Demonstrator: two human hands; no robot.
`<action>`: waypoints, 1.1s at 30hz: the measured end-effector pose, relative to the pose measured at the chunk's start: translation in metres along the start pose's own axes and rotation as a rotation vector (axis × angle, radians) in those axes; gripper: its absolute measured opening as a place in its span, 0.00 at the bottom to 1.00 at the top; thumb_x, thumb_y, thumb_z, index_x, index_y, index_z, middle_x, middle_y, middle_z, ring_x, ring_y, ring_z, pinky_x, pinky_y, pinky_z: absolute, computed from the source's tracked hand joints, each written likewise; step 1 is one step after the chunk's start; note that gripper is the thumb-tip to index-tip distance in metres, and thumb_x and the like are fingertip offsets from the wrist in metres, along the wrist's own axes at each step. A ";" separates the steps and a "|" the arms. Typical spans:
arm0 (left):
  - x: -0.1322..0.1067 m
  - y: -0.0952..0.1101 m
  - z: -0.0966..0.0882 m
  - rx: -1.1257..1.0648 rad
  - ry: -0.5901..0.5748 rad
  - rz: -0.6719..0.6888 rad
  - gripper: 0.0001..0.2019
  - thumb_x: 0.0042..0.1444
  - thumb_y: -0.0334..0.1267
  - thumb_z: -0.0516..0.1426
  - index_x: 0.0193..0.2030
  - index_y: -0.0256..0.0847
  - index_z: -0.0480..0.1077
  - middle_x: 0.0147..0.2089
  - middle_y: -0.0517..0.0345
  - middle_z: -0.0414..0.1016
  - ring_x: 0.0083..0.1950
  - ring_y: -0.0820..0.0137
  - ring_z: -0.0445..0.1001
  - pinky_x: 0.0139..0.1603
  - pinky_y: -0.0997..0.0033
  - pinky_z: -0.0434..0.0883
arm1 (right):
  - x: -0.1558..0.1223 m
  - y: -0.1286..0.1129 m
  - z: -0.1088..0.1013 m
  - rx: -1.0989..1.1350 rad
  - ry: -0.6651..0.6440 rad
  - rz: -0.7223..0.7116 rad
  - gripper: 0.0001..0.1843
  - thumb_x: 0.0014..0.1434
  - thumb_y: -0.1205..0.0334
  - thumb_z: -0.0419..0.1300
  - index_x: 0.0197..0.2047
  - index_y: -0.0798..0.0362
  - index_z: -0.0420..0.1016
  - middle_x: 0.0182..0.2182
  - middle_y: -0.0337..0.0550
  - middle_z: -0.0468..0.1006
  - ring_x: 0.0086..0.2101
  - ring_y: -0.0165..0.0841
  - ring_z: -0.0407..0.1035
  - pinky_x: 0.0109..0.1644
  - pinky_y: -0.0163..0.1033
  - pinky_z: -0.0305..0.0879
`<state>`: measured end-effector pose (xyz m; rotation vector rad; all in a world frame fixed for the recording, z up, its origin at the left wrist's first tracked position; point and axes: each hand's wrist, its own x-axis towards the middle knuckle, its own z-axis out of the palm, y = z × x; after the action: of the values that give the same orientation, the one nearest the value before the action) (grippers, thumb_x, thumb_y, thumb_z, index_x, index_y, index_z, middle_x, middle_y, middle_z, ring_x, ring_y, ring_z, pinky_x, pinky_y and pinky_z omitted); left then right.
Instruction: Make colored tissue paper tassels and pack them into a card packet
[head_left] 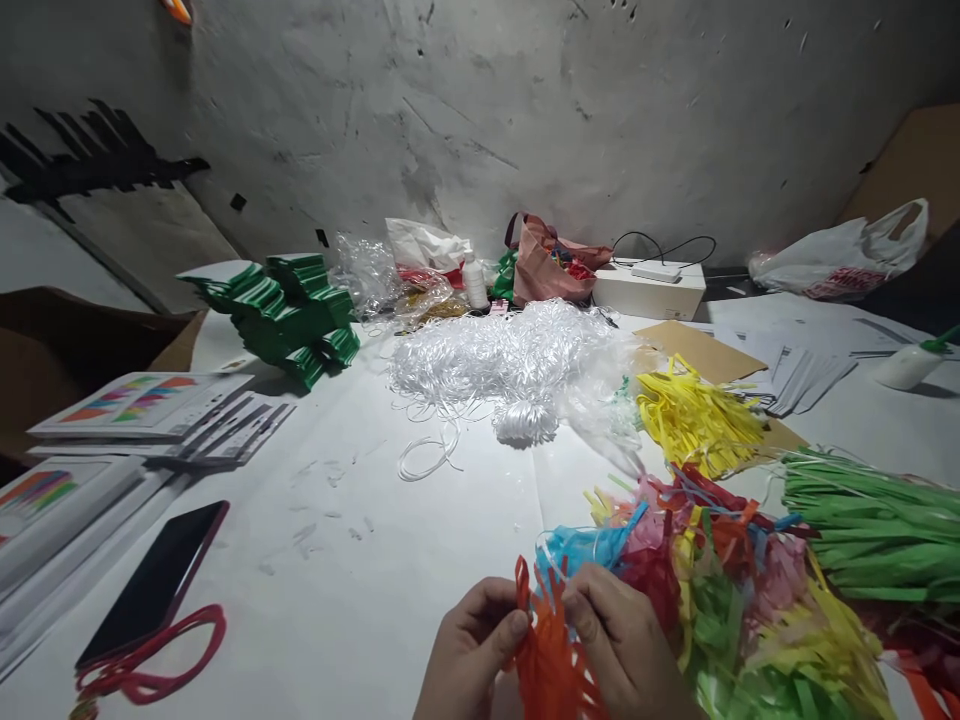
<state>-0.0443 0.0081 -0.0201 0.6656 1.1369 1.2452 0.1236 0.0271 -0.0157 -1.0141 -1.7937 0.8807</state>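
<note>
An orange paper tassel with cut strips hangs between my two hands at the bottom centre of the head view. My left hand pinches its looped upper end between thumb and fingers. On the other side, my right hand closes on the tassel's strips near the top. Just beyond my right hand, a blue tassel lies at the edge of a pile of multicoloured tassels. The lower part of the orange tassel runs out of the frame.
White string lies heaped mid-table. Right of it are yellow strips, green strips and a glue bottle. At left are a phone with a red cord, printed sheets and stacked green cutouts.
</note>
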 end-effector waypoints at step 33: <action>-0.003 0.000 -0.010 0.219 -0.267 0.116 0.15 0.53 0.51 0.66 0.38 0.42 0.81 0.36 0.52 0.78 0.41 0.60 0.75 0.45 0.64 0.72 | 0.000 0.000 0.015 -0.117 -0.008 -0.037 0.09 0.72 0.58 0.49 0.41 0.49 0.67 0.31 0.38 0.75 0.30 0.30 0.72 0.35 0.31 0.65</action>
<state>-0.0533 0.0037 -0.0225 1.0436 1.0296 1.0974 0.1096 0.0247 -0.0215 -1.0493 -1.8827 0.7653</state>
